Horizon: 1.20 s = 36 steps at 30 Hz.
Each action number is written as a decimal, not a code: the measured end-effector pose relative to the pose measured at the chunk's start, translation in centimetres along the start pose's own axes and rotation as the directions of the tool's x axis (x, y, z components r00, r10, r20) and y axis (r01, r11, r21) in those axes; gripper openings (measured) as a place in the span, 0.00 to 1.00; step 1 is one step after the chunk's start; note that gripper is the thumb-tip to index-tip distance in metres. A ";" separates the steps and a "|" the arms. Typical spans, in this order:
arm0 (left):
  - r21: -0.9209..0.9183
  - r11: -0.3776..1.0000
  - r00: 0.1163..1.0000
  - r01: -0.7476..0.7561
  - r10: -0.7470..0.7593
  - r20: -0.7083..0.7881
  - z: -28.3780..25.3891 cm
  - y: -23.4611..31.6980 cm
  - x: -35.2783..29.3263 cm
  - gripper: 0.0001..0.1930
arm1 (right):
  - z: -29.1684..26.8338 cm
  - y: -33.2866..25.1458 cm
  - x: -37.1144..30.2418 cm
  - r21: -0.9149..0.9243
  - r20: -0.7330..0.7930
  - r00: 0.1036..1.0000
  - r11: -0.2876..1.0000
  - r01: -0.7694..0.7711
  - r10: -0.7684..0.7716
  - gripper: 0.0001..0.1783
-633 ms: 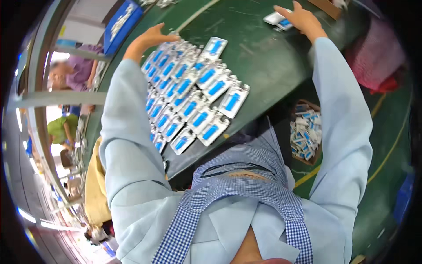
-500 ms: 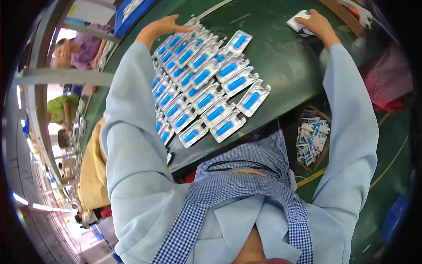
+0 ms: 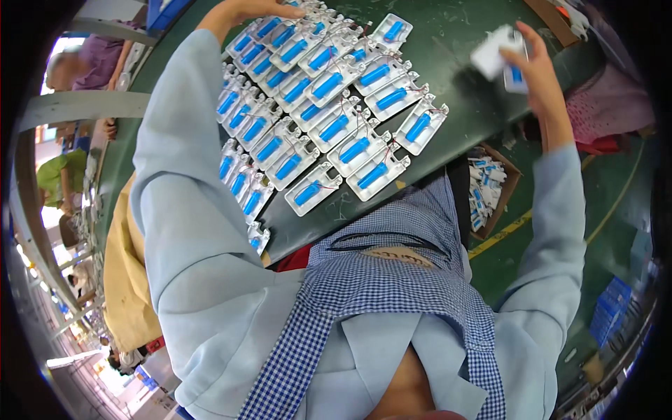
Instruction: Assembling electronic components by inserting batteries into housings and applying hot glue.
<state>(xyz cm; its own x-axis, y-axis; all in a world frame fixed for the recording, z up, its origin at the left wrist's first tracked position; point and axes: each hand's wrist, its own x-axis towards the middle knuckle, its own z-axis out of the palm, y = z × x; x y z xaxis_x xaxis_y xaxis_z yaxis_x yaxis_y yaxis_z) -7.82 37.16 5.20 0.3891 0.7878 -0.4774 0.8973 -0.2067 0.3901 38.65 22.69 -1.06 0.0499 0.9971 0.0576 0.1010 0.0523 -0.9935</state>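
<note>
Many white plastic housings point(image 3: 308, 194), each with a blue cylindrical cell and thin wires, lie in slanting rows on the green table. At the far left of this group, my left hand point(image 3: 253, 8) is partly cut off by the top edge. Its fingers stretch out over the far housings, apparently holding nothing. Over the table's right part, my right hand point(image 3: 544, 70) grips a white housing with a blue cell point(image 3: 516, 75). A blurred white plastic piece point(image 3: 492, 52) is beside it at the fingers; whether they are joined I cannot tell.
An open carton point(image 3: 505, 183) of loose white and blue parts stands below the table's right edge. Brown cardboard point(image 3: 549, 19) lies at the far right, near pink cloth point(image 3: 605, 105). A blue bin point(image 3: 164, 12) is at the far left. Other people sit along the left side.
My right hand has moved right and nearer to me with the white pieces, turning so a blue cell now shows. My left hand still reaches over the far housings. The whole view has shifted slightly.
</note>
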 end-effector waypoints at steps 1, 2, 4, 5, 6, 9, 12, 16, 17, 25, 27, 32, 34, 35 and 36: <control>-0.054 0.998 0.990 0.033 -0.026 0.136 -0.2 2.5 0.1 0.52 | 0.2 -1.5 -4.2 0.080 0.023 0.999 0.996 -0.029 0.028 0.42; -0.063 0.998 0.990 0.007 0.002 0.141 0.4 3.7 -0.1 0.52 | 0.5 -2.5 -8.1 0.104 0.061 0.984 0.980 -0.172 0.167 0.38; 0.170 0.985 0.997 -0.017 0.030 -0.071 1.2 4.4 -0.5 0.56 | 2.6 -2.0 -13.5 0.167 0.097 0.913 0.898 -0.407 0.396 0.29; 0.097 0.993 0.995 -0.070 0.077 -0.068 1.3 4.0 -0.6 0.60 | 3.8 -3.0 -15.0 0.156 0.170 0.845 0.833 -0.531 0.506 0.26; 0.096 0.992 0.994 -0.080 0.087 -0.061 1.3 4.1 -0.3 0.60 | 5.1 -2.9 -16.2 0.184 0.126 0.822 0.801 -0.569 0.555 0.25; 0.277 0.932 0.969 -0.235 0.246 -0.004 1.1 4.1 0.5 0.62 | 6.3 -2.5 -16.3 0.203 0.078 0.850 0.826 -0.525 0.521 0.23; 0.300 0.944 0.977 -0.138 0.179 -0.113 1.9 3.0 0.8 0.66 | 7.4 -2.7 -14.7 0.257 0.089 0.825 0.787 -0.561 0.559 0.22; 0.182 0.955 0.970 -0.235 0.241 -0.012 1.4 5.0 -0.8 0.67 | 9.4 -2.7 -11.3 0.361 0.108 0.836 0.762 -0.538 0.539 0.27; 0.295 0.955 0.996 0.019 0.007 -0.087 2.1 6.3 0.2 0.67 | 10.2 -3.0 -10.5 0.397 0.157 0.843 0.749 -0.530 0.514 0.33; 0.082 0.918 0.911 -0.387 0.395 -0.117 1.7 4.0 -2.4 0.62 | 16.4 -4.0 -6.2 0.427 0.145 0.870 0.763 -0.485 0.472 0.64; 0.308 0.944 0.974 0.115 -0.046 -0.223 2.8 5.4 0.4 0.62 | 16.3 -3.0 -5.2 0.486 0.158 0.872 0.733 -0.477 0.463 0.65; -0.182 0.983 0.997 -0.036 0.023 -0.073 1.7 3.7 0.5 0.55 | 16.7 -1.7 -2.8 0.623 0.298 0.893 0.640 -0.449 0.336 0.29; -0.524 0.851 0.998 0.024 0.013 0.066 2.4 4.0 -0.1 0.48 | 17.1 -1.3 -2.2 0.598 0.327 0.878 0.643 -0.479 0.350 0.26; -0.623 0.781 0.992 -0.051 0.112 0.059 2.9 3.5 -0.1 0.48 | 17.5 -1.4 -2.2 0.591 0.338 0.884 0.658 -0.466 0.323 0.27; -0.613 0.787 0.993 -0.077 0.116 0.024 3.0 3.2 0.3 0.50 | 17.8 -1.5 -2.0 0.584 0.332 0.891 0.675 -0.451 0.308 0.27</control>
<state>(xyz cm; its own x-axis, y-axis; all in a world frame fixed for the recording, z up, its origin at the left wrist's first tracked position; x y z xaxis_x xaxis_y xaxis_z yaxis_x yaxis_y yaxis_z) -4.17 35.04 3.95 0.4950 0.7447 -0.4476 0.5481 0.1321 0.8259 20.72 21.63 -1.46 -0.2546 0.9234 -0.2873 -0.5349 -0.3819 -0.7537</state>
